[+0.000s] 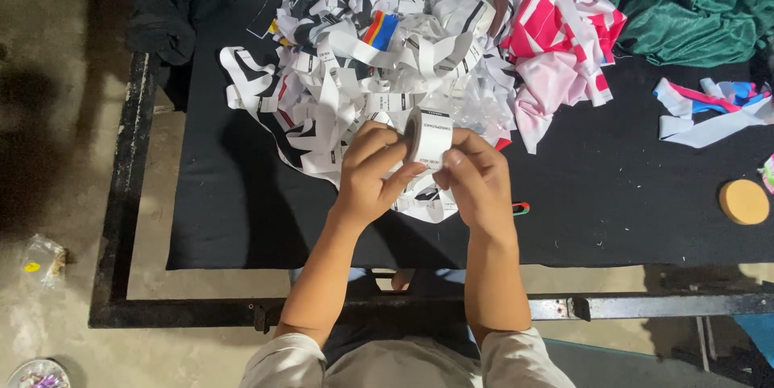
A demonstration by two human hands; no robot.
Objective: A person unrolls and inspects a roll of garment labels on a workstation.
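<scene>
Hands, left [372,172] and right [476,178], both closed on white label roll [427,136], tangled strip heap [363,58] behind.

Both hands meet above the front of the desk [242,219], which is covered in black cloth. The left hand [372,170] and the right hand [477,178] together hold a small roll of white label tape [427,136], fingers [379,146] curled round it from either side. Just behind the roll lies a big tangled heap of white label strips [363,58] with black print. To the right of the heap sits a pink and white fabric piece [560,49], and beyond it a bundle of green cloth [685,9]. Near the desk's right edge lie striped ribbon offcuts [709,110] and a round tan disc [743,201]. Dark clothing [173,1] hangs at the far left corner.
</scene>
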